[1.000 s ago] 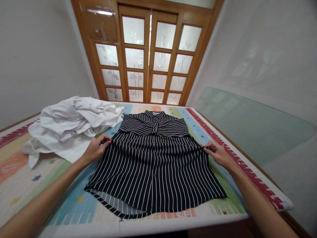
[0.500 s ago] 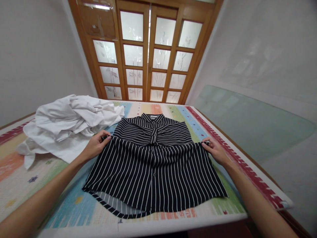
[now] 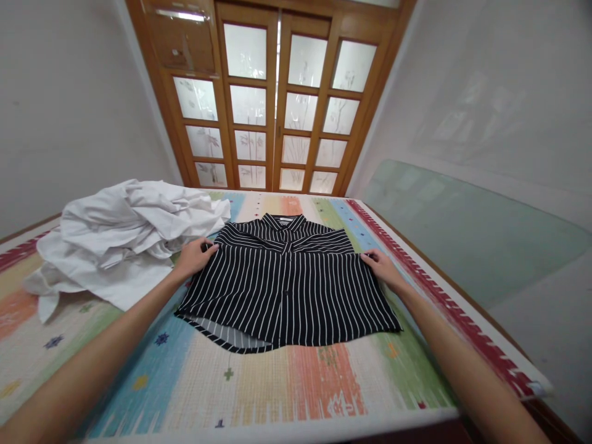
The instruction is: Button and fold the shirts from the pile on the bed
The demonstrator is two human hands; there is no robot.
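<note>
A black shirt with white stripes (image 3: pixel 296 296) lies on the table, collar at the far end and curved hem toward me. Its middle is pulled up into a straight crosswise fold that covers part of the upper half. My left hand (image 3: pixel 197 256) pinches the left end of that fold between thumb and fingers. At the right end, my right hand (image 3: pixel 382 266) grips the cloth the same way. One small button shows on the front placket. The sleeves are tucked across the chest, partly hidden under the fold.
A crumpled white cloth (image 3: pixel 115 228) lies left of the shirt, close to my left hand. A colourful patterned cover (image 3: pixel 259 394) spreads over the table. Beyond its far edge stand wooden doors with glass panes (image 3: pixel 282 111). A pale green panel (image 3: pixel 462 228) is on the right wall.
Both hands have moved away from me and closer together, drawing the shirt's fold toward the collar. The hem has slid away from the table's near edge, uncovering more of the patterned cover.
</note>
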